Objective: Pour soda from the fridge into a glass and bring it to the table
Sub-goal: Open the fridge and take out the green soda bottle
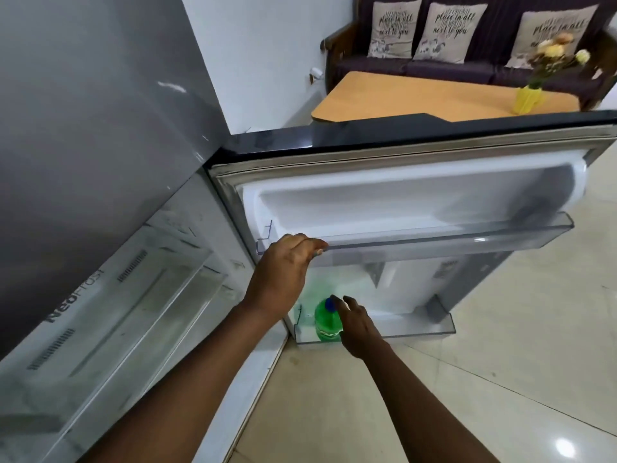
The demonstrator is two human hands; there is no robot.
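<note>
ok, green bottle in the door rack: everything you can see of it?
The green bottle looks like translucent plastic with a blue cap and a partly hidden white-lettered label. It stands upright at the left end of the lowest door shelf, behind the shelf's clear front rail. The right hand is open beside it, fingers by the cap; whether they touch is unclear.

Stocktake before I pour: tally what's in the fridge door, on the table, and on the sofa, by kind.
Green soda bottle, lower door shelf: 1
Yellow vase of flowers, on the table: 1
Printed cushions on the sofa: 3
Total: 5
</note>
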